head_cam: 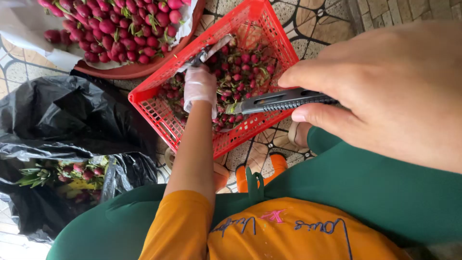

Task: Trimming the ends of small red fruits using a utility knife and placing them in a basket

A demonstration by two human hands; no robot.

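One red plastic lattice basket (pixel 166 118) sat on the patterned tiled floor (pixel 313 24), loaded with small red radishes (pixel 240 72), and everything turned on it. It lay straight ahead of the person, its long axis running diagonally from near-left to far-right. The left hand (pixel 199 86), in a thin clear glove, was the nearer one, already down inside among the radishes, its fingers closed on something I could not make out. The right hand (pixel 385 91) was bare, raised close to the camera above the basket's near-right edge, clamped on a grey utility knife (pixel 279 101) whose blade pointed left toward the gloved hand. Beyond stood a brown bowl (pixel 139 70) of more radishes; to the left lay a black plastic bag (pixel 57 115) holding leafy trimmings (pixel 43 175).
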